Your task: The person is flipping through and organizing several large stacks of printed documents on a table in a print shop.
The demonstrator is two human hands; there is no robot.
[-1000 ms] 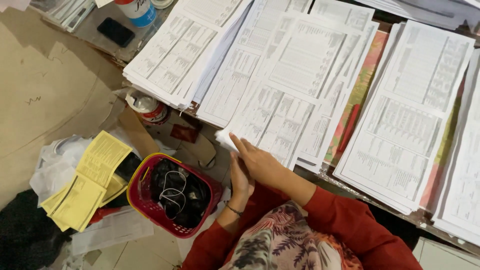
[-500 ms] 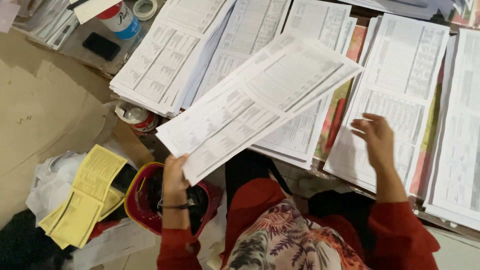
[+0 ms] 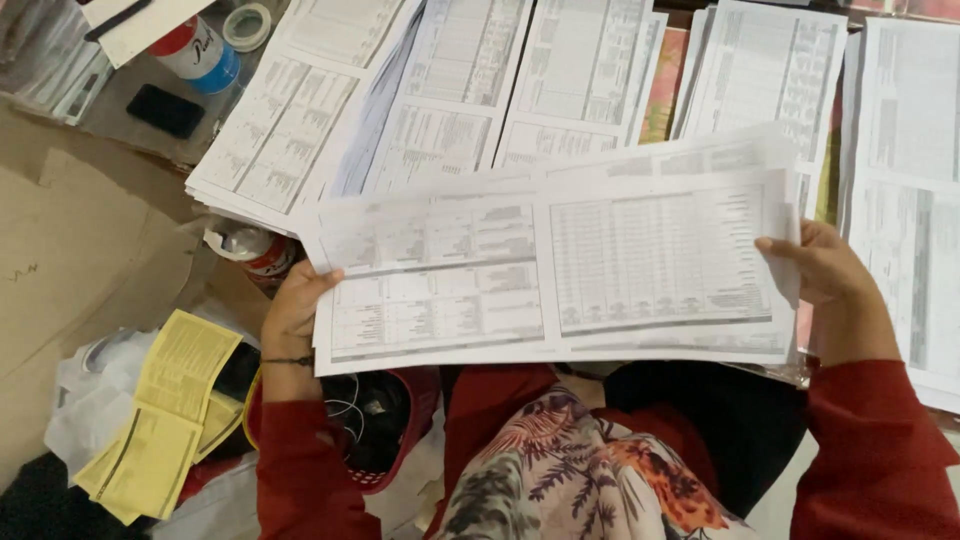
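The left hand gripped the left edge of a wide bundle of printed sheets, fingers curled around the paper with the thumb on top, a thin dark bracelet at the wrist. The right hand pinched the right edge of the same bundle, thumb lying across the front and the other fingers hidden behind. Both arms wore red sleeves. The bundle was held flat and level between the two hands, above the person's lap, its sheets covered in grey tables and slightly fanned at the top right corner.

Beyond the bundle, several stacks of similar printed paper lay side by side across the table, overlapping at their edges. Just beside the left hand, a small can with a white top stood partly under the nearest stack. Below the left forearm sat a red basket holding dark cables, and next to it lay folded yellow forms on white plastic bags. Farther up on the left were a black phone, a red, white and blue bottle and a roll of tape, resting on brown cardboard.
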